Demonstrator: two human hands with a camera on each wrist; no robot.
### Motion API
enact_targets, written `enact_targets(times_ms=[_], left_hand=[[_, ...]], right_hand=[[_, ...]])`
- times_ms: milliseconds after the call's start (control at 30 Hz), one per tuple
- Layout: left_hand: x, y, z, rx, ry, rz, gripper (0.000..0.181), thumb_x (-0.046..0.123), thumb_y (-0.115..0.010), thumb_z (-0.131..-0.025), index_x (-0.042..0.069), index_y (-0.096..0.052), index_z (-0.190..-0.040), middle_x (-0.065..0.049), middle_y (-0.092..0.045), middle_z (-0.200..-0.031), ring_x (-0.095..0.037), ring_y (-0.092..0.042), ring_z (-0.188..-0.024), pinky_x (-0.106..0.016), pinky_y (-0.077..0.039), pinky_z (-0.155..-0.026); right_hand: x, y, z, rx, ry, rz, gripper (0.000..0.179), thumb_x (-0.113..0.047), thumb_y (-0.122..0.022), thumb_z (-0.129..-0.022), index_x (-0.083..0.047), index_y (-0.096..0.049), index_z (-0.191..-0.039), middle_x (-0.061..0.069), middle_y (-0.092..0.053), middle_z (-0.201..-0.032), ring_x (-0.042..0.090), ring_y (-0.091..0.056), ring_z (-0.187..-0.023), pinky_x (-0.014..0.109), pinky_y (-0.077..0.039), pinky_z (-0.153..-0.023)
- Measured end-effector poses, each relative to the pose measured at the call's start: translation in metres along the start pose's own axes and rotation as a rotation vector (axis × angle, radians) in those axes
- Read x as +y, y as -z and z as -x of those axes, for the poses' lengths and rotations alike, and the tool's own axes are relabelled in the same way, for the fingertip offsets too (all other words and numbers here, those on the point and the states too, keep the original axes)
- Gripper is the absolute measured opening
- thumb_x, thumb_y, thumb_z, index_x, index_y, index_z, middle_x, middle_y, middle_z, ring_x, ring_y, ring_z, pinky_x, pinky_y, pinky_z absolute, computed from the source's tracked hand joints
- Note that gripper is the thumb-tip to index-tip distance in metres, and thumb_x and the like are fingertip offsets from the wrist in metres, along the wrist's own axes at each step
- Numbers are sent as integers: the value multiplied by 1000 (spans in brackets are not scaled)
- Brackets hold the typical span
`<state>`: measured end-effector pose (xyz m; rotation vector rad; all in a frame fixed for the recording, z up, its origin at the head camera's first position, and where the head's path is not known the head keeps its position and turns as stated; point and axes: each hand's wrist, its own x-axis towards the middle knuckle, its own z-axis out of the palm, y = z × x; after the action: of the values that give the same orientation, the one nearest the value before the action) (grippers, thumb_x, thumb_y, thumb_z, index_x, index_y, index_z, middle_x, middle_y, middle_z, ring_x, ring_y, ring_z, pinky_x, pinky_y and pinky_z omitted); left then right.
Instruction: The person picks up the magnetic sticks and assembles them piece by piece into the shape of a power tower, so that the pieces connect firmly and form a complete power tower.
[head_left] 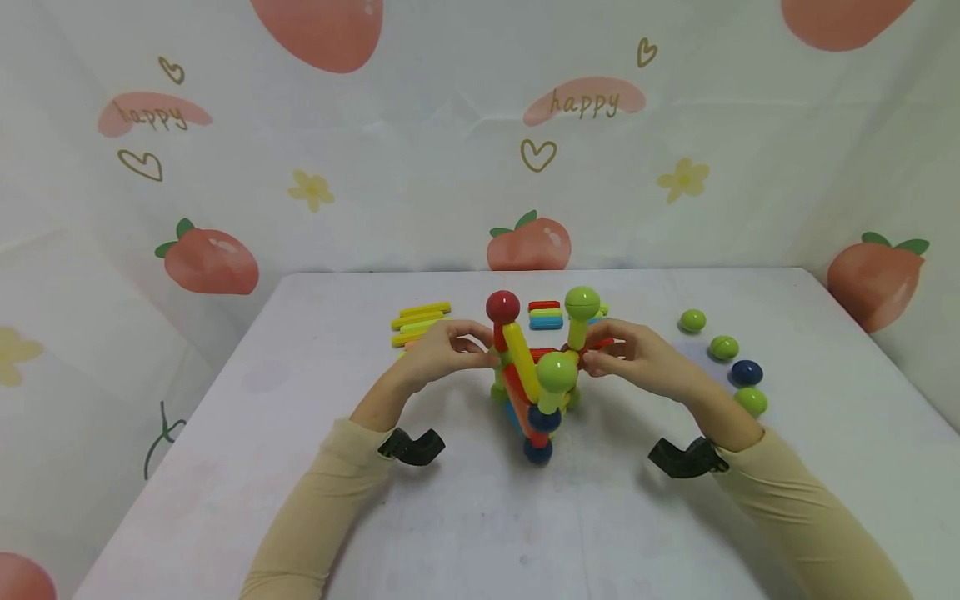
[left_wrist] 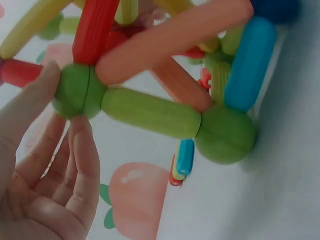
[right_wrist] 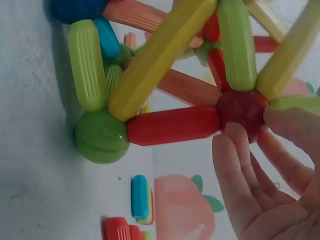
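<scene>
A frame of coloured rods and balls (head_left: 522, 364) stands on the table between the two hands. My left hand (head_left: 450, 354) is at its left side; in the left wrist view thumb and fingers pinch a green ball (left_wrist: 79, 92) that joins red, orange and light green rods. On the opposite side my right hand (head_left: 637, 358) pinches a dark red ball (right_wrist: 242, 114), where red, green and yellow rods meet. A red ball (head_left: 503, 307) and two light green balls top the frame. Dark blue balls (head_left: 537, 452) sit at its near corner, and a lower green ball (right_wrist: 102, 136) at its base.
Yellow and green rods (head_left: 420, 321) lie in a row behind the left hand. Short red, green and blue rods (head_left: 545, 315) lie behind the frame. Several loose balls, green (head_left: 724, 347) and dark blue (head_left: 746, 372), line the table's right side. A peach-patterned cloth (head_left: 450, 125) hangs behind.
</scene>
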<state>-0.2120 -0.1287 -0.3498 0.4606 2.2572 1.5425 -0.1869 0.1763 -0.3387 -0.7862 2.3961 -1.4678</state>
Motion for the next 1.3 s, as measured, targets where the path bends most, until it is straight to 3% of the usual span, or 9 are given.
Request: enact_targets(times_ms=[100,267,333,467,600,833,933,1133,1300], left_hand=[[1,-3,6,-50,2,10,26,19,-73,-80,12,-62,-102,-3,-65,-96,-31,-63,-89,-31,-51,-82],[6,-8,16,-130,-41,38,23,11,-71,-80,9,-60,-101,-6,-62,-97,-48,-60,-92,-30,-52,-83],[6,-9,18,-159,-54,46,23,9,-70,-80,7,-60,-100,-5,-60,-99,-47,-61,-89,-30,-53,-83],[4,-9,22,-212,-64,54,23,8,-68,-81,6,-58,-101,-5,-64,-92,-44,-62,-83,-30,-53,-81],[4,-10,24,-240,-64,72,24,6,-67,-81,5,-58,-103,-3,-64,-92,-40,-62,-82,-29,-53,-81],[6,-14,26,-234,-89,64,25,4,-68,-79,3,-56,-102,-6,-58,-102,-34,-65,-80,-29,-54,-81],[9,-19,27,-239,-121,37,27,5,-70,-79,3,-55,-100,-10,-57,-103,-24,-68,-79,-29,-55,-80],[10,-25,31,-236,-169,0,26,5,-71,-78,2,-53,-97,-13,-57,-100,-14,-64,-80,-26,-55,-76],[6,-18,29,-256,-208,-59,28,7,-71,-79,2,-56,-102,-16,-59,-102,-17,-60,-88,-27,-55,-79]], right_hand=[[-1,-1,-2,15,-1,26,26,-11,-59,-91,1,-55,-114,19,-59,-113,28,-63,-99,27,-56,-80],[1,-2,-6,38,38,79,28,-10,-58,-91,1,-56,-117,19,-61,-116,35,-59,-108,18,-50,-87],[3,-3,-7,35,49,58,29,-9,-58,-91,1,-56,-117,20,-61,-117,36,-59,-108,17,-48,-87],[5,-3,-8,15,41,28,31,-8,-59,-90,1,-55,-120,22,-60,-117,36,-60,-107,28,-50,-88],[5,3,-3,-44,24,72,33,-7,-60,-88,-2,-53,-120,18,-59,-116,31,-59,-105,38,-52,-87],[3,10,16,-399,-1,30,43,-14,-67,-86,1,-43,-119,10,-55,-106,8,-57,-95,28,-54,-85],[3,8,20,-475,50,9,44,-14,-68,-85,4,-46,-117,6,-55,-101,5,-57,-89,24,-53,-84],[7,7,21,-471,176,-41,32,-10,-68,-84,2,-51,-108,-11,-56,-98,2,-56,-87,25,-54,-80],[5,6,21,-456,200,-27,22,-7,-67,-84,-3,-57,-104,-12,-60,-94,2,-57,-85,26,-55,-80]])
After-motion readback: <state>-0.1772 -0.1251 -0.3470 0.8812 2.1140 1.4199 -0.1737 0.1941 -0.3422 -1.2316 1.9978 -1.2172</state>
